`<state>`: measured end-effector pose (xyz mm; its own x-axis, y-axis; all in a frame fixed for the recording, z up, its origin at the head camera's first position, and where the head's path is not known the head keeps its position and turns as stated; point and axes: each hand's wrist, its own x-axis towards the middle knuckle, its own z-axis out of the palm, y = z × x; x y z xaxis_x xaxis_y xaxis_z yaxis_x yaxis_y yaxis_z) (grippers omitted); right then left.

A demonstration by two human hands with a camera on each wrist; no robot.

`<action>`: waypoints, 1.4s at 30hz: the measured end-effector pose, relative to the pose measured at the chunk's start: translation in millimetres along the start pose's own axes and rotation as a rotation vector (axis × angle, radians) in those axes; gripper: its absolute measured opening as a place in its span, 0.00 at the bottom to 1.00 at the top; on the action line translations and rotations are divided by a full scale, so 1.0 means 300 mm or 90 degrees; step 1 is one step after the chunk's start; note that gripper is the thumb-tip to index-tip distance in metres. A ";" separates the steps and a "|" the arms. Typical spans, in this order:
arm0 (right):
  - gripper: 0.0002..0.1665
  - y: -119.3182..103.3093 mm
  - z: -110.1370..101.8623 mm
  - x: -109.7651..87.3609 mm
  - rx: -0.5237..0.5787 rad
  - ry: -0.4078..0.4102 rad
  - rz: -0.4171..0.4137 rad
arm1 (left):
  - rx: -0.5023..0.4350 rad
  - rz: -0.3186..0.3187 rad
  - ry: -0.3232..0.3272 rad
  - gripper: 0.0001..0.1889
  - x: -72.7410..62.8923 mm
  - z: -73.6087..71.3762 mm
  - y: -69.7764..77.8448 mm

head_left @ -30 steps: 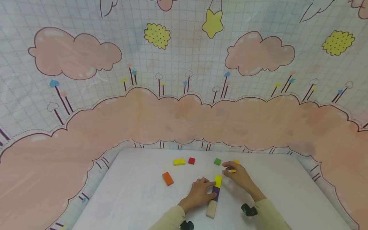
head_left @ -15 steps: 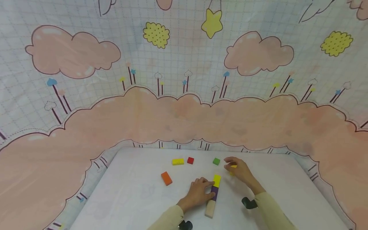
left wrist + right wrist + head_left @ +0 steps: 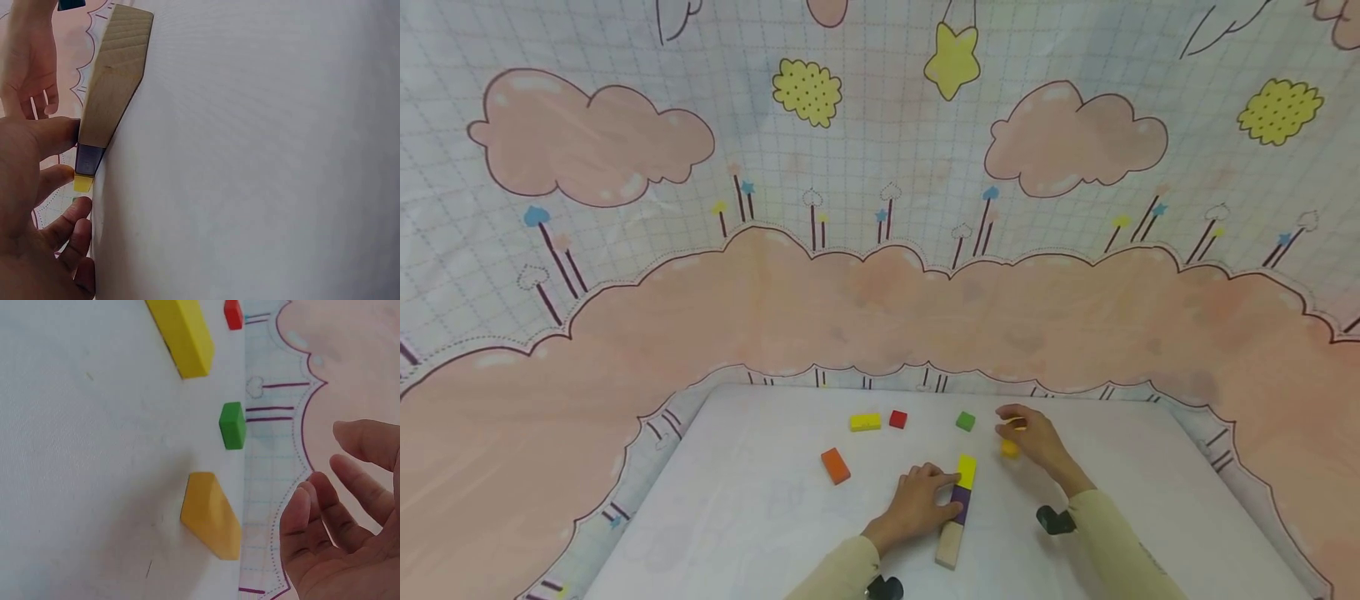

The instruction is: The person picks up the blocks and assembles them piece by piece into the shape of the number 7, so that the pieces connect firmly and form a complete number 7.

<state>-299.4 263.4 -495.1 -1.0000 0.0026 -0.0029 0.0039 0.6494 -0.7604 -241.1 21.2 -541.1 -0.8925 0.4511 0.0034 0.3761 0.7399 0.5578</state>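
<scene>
A row of blocks stands end to end on the white table: a plain wooden block [image 3: 950,546] nearest, a purple block [image 3: 960,505] in the middle, a yellow block [image 3: 967,468] farthest. From the left side, my left hand [image 3: 913,507] touches this row, thumb at the purple block and index finger at the yellow one. Farther right, my right hand [image 3: 1036,437] hovers over an amber-yellow block [image 3: 209,515], partly hiding it in the head view. In the right wrist view, those fingers are spread loosely and apart from the block.
Toward the back of the table [image 3: 760,467] lie a green block [image 3: 966,421], a red block [image 3: 898,419] and another yellow block [image 3: 865,422]. An orange block [image 3: 835,466] lies left of the row. Behind the table hangs a cloud-patterned cloth [image 3: 880,317].
My right hand has shifted slightly right and back, uncovering the near end of the amber-yellow block. My left hand and the row stay in place.
</scene>
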 end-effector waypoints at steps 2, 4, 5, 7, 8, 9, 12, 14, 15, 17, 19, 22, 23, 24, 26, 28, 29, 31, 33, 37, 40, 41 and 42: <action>0.22 0.009 -0.001 0.003 0.005 0.002 0.007 | -0.001 0.001 0.001 0.25 -0.002 0.002 0.000; 0.22 0.019 -0.003 0.006 0.008 0.005 0.016 | 0.000 0.003 0.004 0.25 -0.002 0.005 -0.002; 0.22 0.025 -0.003 0.008 0.008 0.006 0.016 | -0.001 0.005 0.005 0.25 -0.002 0.006 -0.003; 0.22 0.036 -0.005 0.011 0.007 0.010 0.018 | -0.002 0.006 0.007 0.25 -0.001 0.007 -0.003; 0.22 0.042 -0.005 0.014 0.009 0.012 0.022 | -0.001 0.007 0.008 0.25 0.000 0.007 -0.004; 0.22 0.047 -0.006 0.016 0.008 0.014 0.023 | -0.001 0.008 0.009 0.25 0.001 0.008 -0.005; 0.22 0.065 -0.010 0.025 0.004 0.020 0.025 | 0.001 0.010 0.013 0.25 0.003 0.009 -0.005; 0.23 0.078 -0.012 0.031 0.003 0.021 0.030 | 0.003 0.008 0.013 0.25 0.003 0.009 -0.004; 0.24 0.085 -0.013 0.034 0.001 0.020 0.031 | 0.003 0.007 0.013 0.25 0.003 0.010 -0.004; 0.25 0.098 -0.016 0.037 0.000 0.018 0.031 | 0.003 0.004 0.012 0.25 0.002 0.008 -0.002; 0.27 0.109 -0.020 0.041 -0.007 0.016 0.025 | 0.001 0.003 0.011 0.25 0.001 0.006 -0.002; 0.31 0.125 -0.024 0.044 -0.013 0.011 0.021 | -0.001 0.006 0.010 0.25 0.001 0.005 -0.003; 0.32 0.131 -0.025 0.045 -0.017 0.008 0.020 | -0.002 0.007 0.010 0.25 0.001 0.005 -0.004; 0.33 0.138 -0.026 0.046 -0.017 0.005 0.021 | -0.003 0.008 0.010 0.25 0.001 0.005 -0.005; 0.35 0.150 -0.026 0.048 -0.018 -0.004 0.031 | -0.001 0.007 0.008 0.25 0.002 0.006 -0.006; 0.38 0.160 -0.028 0.051 -0.028 -0.016 0.037 | -0.001 0.006 0.007 0.25 0.001 0.007 -0.007; 0.39 0.166 -0.029 0.054 -0.035 -0.022 0.041 | -0.001 0.006 0.006 0.25 0.001 0.008 -0.007; 0.42 0.171 -0.031 0.057 -0.049 -0.037 0.054 | -0.002 0.003 0.004 0.25 0.000 0.008 -0.006; 0.46 0.176 -0.033 0.061 -0.062 -0.056 0.069 | -0.005 0.003 0.005 0.25 -0.002 0.007 -0.006; 0.54 0.178 -0.037 0.067 -0.075 -0.092 0.085 | -0.008 0.006 0.005 0.25 -0.003 0.006 -0.007; 0.57 0.175 -0.040 0.065 -0.080 -0.107 0.076 | -0.008 0.010 0.006 0.25 -0.001 0.007 -0.008; 0.57 0.175 -0.040 0.065 -0.080 -0.109 0.073 | -0.008 0.010 0.006 0.25 0.000 0.008 -0.009; 0.57 0.174 -0.042 0.064 -0.079 -0.110 0.070 | -0.008 0.010 0.005 0.25 0.001 0.008 -0.010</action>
<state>-318.4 306.8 -526.7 -0.9787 -0.0453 -0.2005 0.1015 0.7415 -0.6632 -241.9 20.4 -544.9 -0.8886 0.4583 0.0191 0.3866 0.7260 0.5687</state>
